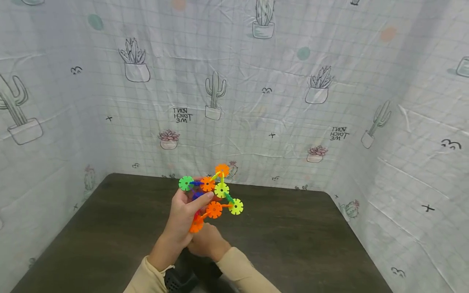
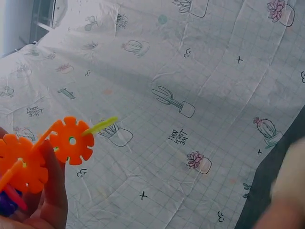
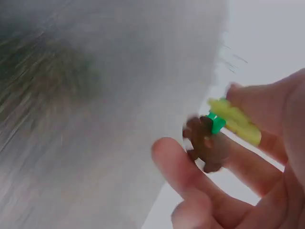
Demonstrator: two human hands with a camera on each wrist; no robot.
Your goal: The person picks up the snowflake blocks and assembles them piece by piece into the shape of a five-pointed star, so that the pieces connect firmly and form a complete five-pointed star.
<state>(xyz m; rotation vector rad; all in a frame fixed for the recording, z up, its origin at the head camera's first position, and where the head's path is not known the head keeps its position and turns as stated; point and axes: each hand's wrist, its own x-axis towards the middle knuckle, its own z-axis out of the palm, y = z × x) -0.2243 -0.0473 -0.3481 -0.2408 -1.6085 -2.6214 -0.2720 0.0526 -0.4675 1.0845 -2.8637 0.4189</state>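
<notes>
My left hand (image 1: 183,211) holds a cluster of linked plastic snowflake discs (image 1: 214,209), orange, yellow, green and blue, with its thumb across the near side. In the left wrist view, the fingers (image 2: 56,195) curl behind two orange discs (image 2: 21,164), and a yellow disc (image 2: 101,125) stands edge-on at the end. My right hand (image 1: 208,241) is just below and behind the cluster, its fingertips hidden from the head view. Up close in the right wrist view, it pinches a small joined group of a yellow disc (image 3: 236,121), a green disc (image 3: 217,123) and a brown-looking disc (image 3: 207,145).
A dark wooden table (image 1: 286,232) lies below the hands. Pale cloth (image 1: 249,122) printed with cacti hangs around its back and sides. Beneath the left forearm is a black strap or device (image 1: 179,280).
</notes>
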